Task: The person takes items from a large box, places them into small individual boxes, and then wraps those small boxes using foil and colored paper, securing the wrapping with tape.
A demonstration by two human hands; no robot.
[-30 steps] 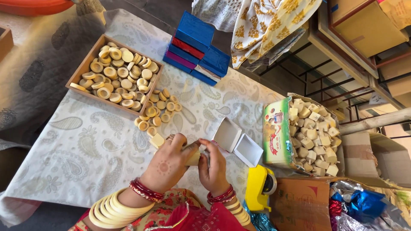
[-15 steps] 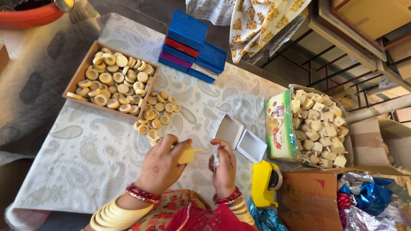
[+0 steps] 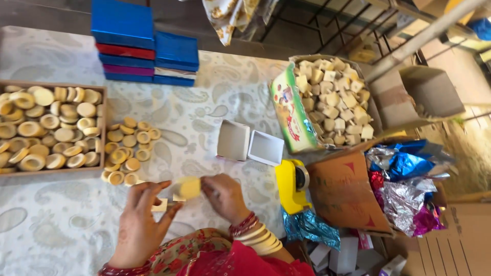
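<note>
Cream disc (image 3: 188,187) between both hands, mid-table.

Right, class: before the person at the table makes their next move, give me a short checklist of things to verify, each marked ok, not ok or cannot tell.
1. Round cream piece held between both hands: ok, the left hand and right hand meet at it above the cloth.
2. Firmness of the hold: cannot tell, the piece is blurred.
3. Small white box open and within reach: ok, it lies open just beyond the hands.
4. Supply of round pieces: ok, the wooden tray is full and a loose pile sits beside it.
5. Yellow tape dispenser at hand: ok, next to the right hand.
6. Small pale block under the left hand's fingers: cannot tell whether it is being touched.
</note>
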